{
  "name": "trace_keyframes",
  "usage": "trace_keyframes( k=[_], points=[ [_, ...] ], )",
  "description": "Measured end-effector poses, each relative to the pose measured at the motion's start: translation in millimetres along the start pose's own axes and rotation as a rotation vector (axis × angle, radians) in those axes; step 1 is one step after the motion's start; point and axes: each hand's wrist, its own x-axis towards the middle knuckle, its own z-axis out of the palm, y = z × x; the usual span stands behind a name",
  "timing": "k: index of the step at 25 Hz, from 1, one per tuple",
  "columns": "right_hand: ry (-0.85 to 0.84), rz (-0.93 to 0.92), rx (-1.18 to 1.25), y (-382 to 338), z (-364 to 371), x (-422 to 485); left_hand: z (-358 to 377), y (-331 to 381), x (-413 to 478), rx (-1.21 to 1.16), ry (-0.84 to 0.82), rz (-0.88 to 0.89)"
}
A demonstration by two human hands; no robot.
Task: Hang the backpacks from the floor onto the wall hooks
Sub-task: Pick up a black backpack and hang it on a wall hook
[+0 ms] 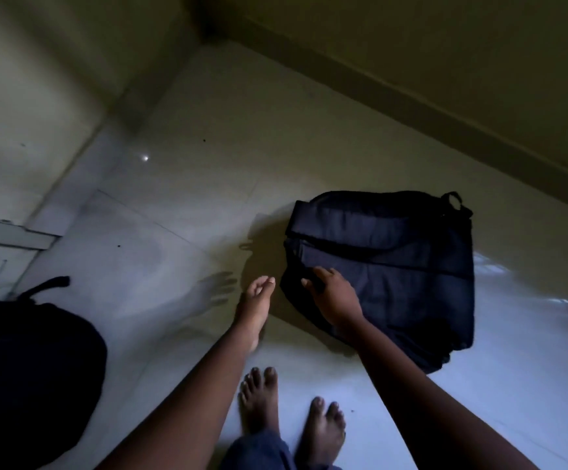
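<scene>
A dark blue backpack (387, 266) lies flat on the pale tiled floor (181, 205), its back panel up and two shoulder straps (360, 228) running across it. Its small top loop (454, 200) sticks out at the far corner, well beyond the right hand (331, 293). That hand rests on the near left part of the bag, palm down, fingers curled over the end of the nearer strap with the thumb beside it; whether it grips the strap or only presses on it cannot be told in the dim light.

The left hand (255, 300) is just left of the bag's edge, apart from it, above the floor. Its fingers are drawn loosely together and it holds nothing. Its shadow falls on the tiles to its left.

Far to the left of both hands, at the frame's edge, a second backpack (28, 374) sits on the floor, black, with a loop (47, 286) at its top.

Below the arms, two bare feet (259, 401) stand on the tiles, and a blue trouser leg (259, 449) shows beside them. Beyond the bag runs a wall (445, 62) with a dark skirting strip where it meets the floor.
</scene>
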Motion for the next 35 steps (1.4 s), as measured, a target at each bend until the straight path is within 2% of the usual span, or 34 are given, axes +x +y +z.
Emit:
trace_keyframes(
  k=[3, 6, 9, 11, 12, 16, 18, 20, 23, 28, 33, 35],
  points=[
    [0.049, -0.051, -0.011, -29, -54, -63, 1, 51, -73, -0.089, -0.037, 0.074],
    [0.101, -0.129, -0.035, -56, -106, -121, -2, 91, -134, -0.057, -0.091, 0.17],
    [0.124, -0.153, 0.005, -80, -143, -174, -12, 112, -192, 0.046, 0.011, 0.201],
    [0.114, -0.172, 0.055, -91, -159, -208, -23, 120, -229, 0.076, 0.116, 0.188],
    [0.102, -0.193, 0.091, -96, -165, -225, -30, 124, -245, 0.095, 0.118, 0.156],
    [0.05, -0.322, 0.165, -113, -179, -271, -62, 142, -293, 0.11, -0.027, -0.023],
    [0.036, -0.348, 0.188, -120, -180, -288, -80, 147, -313, 0.142, 0.023, 0.001],
    [0.031, -0.343, 0.255, -128, -183, -305, -97, 147, -331, 0.126, 0.098, 0.07],
    [0.04, -0.269, 0.356, -140, -190, -321, -115, 145, -357, 0.089, 0.116, 0.142],
    [0.034, -0.238, 0.416, -153, -189, -344, -128, 131, -392, 0.04, 0.153, 0.172],
    [0.169, -0.208, 0.752, -178, -205, -368, -107, 130, -422, -0.074, 0.079, 0.188],
    [0.189, -0.199, 0.784, -186, -215, -371, -97, 131, -429, -0.077, 0.02, 0.205]
  ],
)
